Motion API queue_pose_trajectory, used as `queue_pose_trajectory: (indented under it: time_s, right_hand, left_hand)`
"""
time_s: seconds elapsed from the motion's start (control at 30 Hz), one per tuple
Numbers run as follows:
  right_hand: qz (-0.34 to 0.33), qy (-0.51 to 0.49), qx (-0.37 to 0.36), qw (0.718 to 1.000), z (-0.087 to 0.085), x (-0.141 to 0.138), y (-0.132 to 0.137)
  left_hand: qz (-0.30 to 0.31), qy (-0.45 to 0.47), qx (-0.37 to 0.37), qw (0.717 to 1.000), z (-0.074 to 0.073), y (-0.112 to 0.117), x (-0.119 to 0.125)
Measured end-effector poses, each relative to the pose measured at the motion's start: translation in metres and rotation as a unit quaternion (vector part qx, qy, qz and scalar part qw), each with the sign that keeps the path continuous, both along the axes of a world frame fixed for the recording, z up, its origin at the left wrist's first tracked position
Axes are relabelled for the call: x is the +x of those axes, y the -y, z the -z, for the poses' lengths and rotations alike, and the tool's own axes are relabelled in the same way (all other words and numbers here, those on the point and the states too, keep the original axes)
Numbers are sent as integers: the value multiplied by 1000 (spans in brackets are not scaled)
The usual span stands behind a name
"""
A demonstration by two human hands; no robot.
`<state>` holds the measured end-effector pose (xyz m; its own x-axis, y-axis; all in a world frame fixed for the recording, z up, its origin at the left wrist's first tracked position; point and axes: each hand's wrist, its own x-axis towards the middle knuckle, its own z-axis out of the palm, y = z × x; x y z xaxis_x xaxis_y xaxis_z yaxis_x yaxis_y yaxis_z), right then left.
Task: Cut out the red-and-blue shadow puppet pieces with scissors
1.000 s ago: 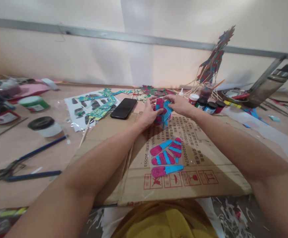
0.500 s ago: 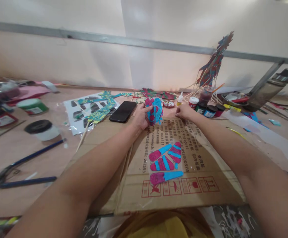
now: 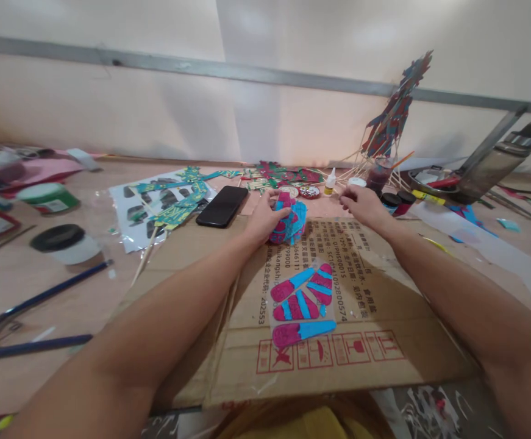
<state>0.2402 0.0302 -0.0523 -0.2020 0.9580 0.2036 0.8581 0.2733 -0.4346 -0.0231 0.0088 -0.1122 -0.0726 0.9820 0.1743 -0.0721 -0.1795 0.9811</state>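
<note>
Pulled away from the pink-and-blue pieces it touched a second ago, my right hand hovers at 1 o'clock near a white-lidded jar, fingers curled, though whether they pinch anything I cannot tell. My left hand stays clamped on the pieces at 12 o'clock, by the cardboard's far edge. Beyond, toward 1 o'clock, an orange stick leans from a reddish cup, and a metal pan holds something red.
</note>
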Motion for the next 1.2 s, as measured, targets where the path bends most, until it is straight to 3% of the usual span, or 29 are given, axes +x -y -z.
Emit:
queue_pose_trajectory:
  time_s: [0.13,0.33,0.5,0.63,0.83,1.0,1.1,1.2]
  right_hand:
    - [-55,-146,29,987,10,3,55]
    - [-173,-120,15,977,20,-12,117]
    - [-314,-34,-53,947,28,-21,129]
    - [-336,52,-104,935,32,-21,135]
    - [-346,92,-89,929,27,-20,133]
    - [-327,44,-94,939,26,-16,122]
    - [-299,3,-108,948,22,-9,109]
    - [-255,-79,-165,949,15,-1,96]
  left_hand:
    - [-8,-104,14,994,-3,6,2]
    - [-96,-150,68,982,0,2,-1]
    - [-149,-125,95,976,7,-4,-5]
    - [-177,-111,111,971,6,-2,-4]
    - [-200,-136,123,962,-2,7,1]
    - [-135,-61,80,986,-7,28,6]
    - [-22,-52,39,998,-15,51,11]
    - [120,-73,-21,990,-25,75,21]
